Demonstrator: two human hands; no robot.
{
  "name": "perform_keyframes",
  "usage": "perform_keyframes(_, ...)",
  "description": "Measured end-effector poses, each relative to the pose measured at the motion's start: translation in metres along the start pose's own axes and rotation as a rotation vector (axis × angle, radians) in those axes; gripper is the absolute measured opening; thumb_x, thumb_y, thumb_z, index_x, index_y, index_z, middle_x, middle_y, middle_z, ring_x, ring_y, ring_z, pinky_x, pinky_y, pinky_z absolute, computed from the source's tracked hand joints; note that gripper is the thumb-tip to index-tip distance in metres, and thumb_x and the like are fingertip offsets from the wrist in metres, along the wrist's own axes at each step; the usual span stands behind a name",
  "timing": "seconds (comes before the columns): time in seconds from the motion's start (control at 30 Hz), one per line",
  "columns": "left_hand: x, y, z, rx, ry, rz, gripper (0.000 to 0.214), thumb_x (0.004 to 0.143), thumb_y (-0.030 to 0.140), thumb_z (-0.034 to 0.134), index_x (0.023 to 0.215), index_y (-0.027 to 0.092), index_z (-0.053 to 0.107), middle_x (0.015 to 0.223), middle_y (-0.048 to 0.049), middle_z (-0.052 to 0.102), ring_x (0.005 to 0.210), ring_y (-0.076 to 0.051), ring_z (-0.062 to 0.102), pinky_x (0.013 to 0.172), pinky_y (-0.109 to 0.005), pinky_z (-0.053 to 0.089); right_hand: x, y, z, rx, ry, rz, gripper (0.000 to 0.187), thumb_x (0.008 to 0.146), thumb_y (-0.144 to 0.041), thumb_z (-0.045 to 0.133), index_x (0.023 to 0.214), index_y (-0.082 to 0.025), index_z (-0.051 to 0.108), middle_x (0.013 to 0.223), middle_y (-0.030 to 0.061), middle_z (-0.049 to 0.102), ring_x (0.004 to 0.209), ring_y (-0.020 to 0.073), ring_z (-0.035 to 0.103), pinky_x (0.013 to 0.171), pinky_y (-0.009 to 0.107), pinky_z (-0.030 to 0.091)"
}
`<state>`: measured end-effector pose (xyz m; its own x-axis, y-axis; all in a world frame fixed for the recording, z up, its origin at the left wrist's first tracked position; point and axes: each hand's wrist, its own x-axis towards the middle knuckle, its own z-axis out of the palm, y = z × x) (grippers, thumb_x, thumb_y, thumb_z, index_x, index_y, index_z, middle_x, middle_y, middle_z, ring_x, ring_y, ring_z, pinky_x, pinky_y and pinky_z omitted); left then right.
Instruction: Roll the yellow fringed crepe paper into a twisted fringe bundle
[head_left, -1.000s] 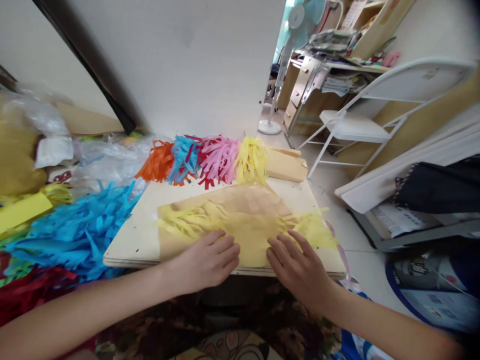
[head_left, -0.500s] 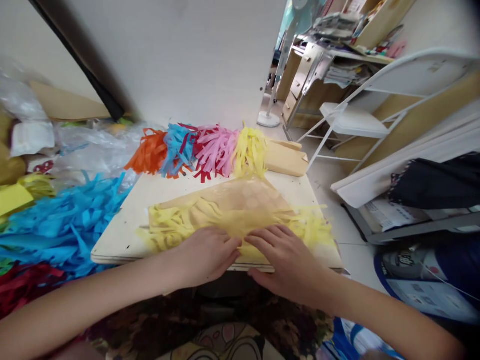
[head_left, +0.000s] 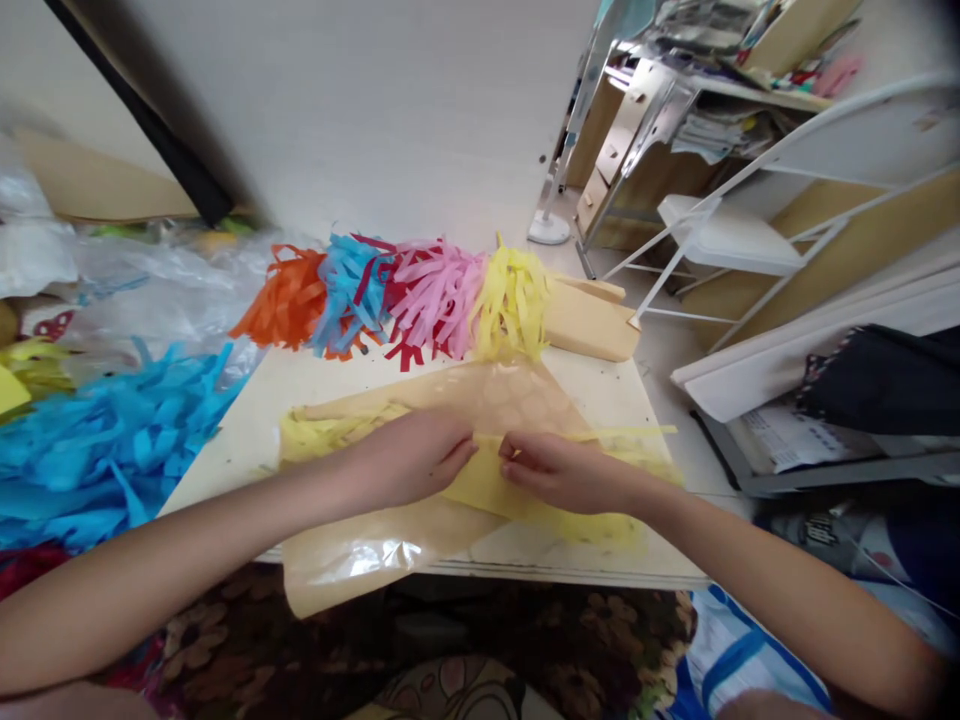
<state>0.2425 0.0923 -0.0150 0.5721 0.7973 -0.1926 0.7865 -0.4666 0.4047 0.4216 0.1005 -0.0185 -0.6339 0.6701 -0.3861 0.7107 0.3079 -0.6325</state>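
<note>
Yellow fringed paper (head_left: 480,485) lies across a glossy tan sheet (head_left: 341,555) on a pale board (head_left: 247,440). My left hand (head_left: 420,455) is closed over the paper's upper edge, thumb against curled fingers, most of them hidden. Close on its right, my right hand (head_left: 551,470) pinches the same paper with fingers bent. The paper's fringe spreads out to both sides beneath my forearms. Part of the tan sheet hangs over the board's near edge.
Behind my hands lies a row of orange (head_left: 292,300), blue, pink (head_left: 439,290) and yellow fringe (head_left: 514,300) beside a folded tan piece (head_left: 592,325). Blue fringed paper (head_left: 112,430) is heaped at the left. A white folding chair (head_left: 727,235) stands at the right.
My fingers were spread over the paper and are now curled in. Both hands have moved slightly up. The tan sheet's near part now shows, hanging over the front edge.
</note>
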Motion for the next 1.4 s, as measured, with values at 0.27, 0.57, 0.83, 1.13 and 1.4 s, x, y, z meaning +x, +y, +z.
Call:
perform_keyframes(0.27,0.007,-0.002,0.002,0.246,0.022,-0.104,0.037,0.081,0.028,0.025,0.062,0.014,0.052,0.058,-0.0065,0.056,0.055,-0.020,0.053,0.050,-0.029,0.032,0.012,0.003,-0.011,-0.077,-0.090,0.147,0.012,0.073,-0.021,0.040,0.064,-0.014,0.045,0.059,-0.0014,0.046,0.052,0.0078,0.039,0.046,0.020,0.027)
perform_keyframes(0.57,0.003,-0.005,0.011,0.396,0.029,-0.168,0.033,0.083,0.023,0.026,0.067,0.013,0.054,0.060,-0.0082,0.059,0.057,-0.023,0.057,0.046,-0.030,0.036,0.014,0.013,-0.018,-0.182,-0.066,0.152,0.022,0.072,-0.025,0.036,0.052,-0.015,0.034,0.050,-0.0032,0.037,0.047,0.0062,0.032,0.044,0.020,0.022)
perform_keyframes(0.83,0.009,-0.007,0.019,0.417,0.061,-0.211,0.027,0.081,0.021,0.034,0.068,0.013,0.056,0.059,-0.0076,0.058,0.054,-0.020,0.056,0.040,-0.025,0.033,0.014,0.014,-0.020,-0.376,0.006,0.211,0.028,0.077,-0.026,0.036,0.051,-0.015,0.036,0.048,-0.0025,0.039,0.044,0.0057,0.030,0.043,0.019,0.020)
perform_keyframes(1.13,0.008,-0.007,0.018,0.445,0.068,-0.223,0.030,0.081,0.019,0.033,0.064,0.013,0.057,0.056,-0.0067,0.058,0.053,-0.020,0.056,0.039,-0.025,0.031,0.018,0.017,-0.019,-0.416,0.022,0.218,0.029,0.076,-0.025,0.040,0.049,-0.014,0.042,0.047,-0.0013,0.045,0.042,0.0049,0.032,0.041,0.018,0.020)
perform_keyframes(1.4,0.008,-0.007,0.017,0.432,0.050,-0.220,0.027,0.080,0.019,0.035,0.066,0.013,0.057,0.059,-0.0074,0.057,0.053,-0.020,0.056,0.039,-0.026,0.030,0.024,0.019,-0.021,-0.402,-0.027,0.263,0.030,0.075,-0.027,0.038,0.049,-0.014,0.045,0.049,-0.0005,0.047,0.042,0.0052,0.034,0.040,0.018,0.021)
